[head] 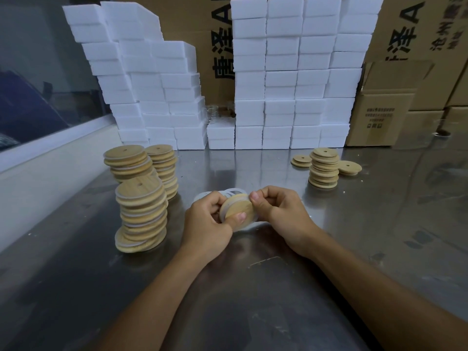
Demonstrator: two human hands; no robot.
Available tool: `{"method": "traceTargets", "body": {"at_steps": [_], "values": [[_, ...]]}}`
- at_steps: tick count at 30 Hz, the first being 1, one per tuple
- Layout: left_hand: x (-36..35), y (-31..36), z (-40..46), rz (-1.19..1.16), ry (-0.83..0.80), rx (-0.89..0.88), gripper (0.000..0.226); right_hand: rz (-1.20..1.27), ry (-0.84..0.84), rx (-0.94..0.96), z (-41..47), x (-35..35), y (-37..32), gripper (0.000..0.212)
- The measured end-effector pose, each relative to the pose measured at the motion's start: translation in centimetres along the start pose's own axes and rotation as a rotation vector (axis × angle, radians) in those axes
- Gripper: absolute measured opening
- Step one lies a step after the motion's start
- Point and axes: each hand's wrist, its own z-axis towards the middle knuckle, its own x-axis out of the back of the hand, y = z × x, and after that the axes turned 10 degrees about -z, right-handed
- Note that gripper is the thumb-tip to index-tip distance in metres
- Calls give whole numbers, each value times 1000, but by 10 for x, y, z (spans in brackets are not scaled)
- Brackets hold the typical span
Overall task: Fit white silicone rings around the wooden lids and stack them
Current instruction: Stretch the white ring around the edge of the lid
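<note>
Both hands hold one round wooden lid (239, 210) just above the steel table (253, 287). My left hand (209, 221) grips its left side, thumb pressed on the lid's face. My right hand (277, 211) pinches the white silicone ring at the lid's upper right edge. A small heap of loose white rings (228, 192) lies right behind the hands. On the left stand three leaning stacks of ringed lids: a near stack (140, 216), a far-left stack (128, 160) and a middle stack (163, 168). A shorter stack of bare lids (324, 168) stands at the right.
Two single lids (301, 160) (349, 167) lie beside the bare stack. White foam blocks (278, 84) are piled high along the back, with cardboard boxes (379, 115) behind and to the right. A window ledge (50, 148) runs along the left.
</note>
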Motion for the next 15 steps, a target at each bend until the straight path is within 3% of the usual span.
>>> {"method": "traceTargets", "body": {"at_steps": [4, 10, 15], "values": [[2, 2, 0, -54, 2, 48, 22, 83, -35, -8, -1, 0, -2, 44], [1, -1, 0, -83, -8, 75, 22, 21, -39, -11, -1, 0, -1, 21], [-2, 0, -2, 50, -49, -63, 19, -222, 18, 123, -3, -1, -1, 15]]}}
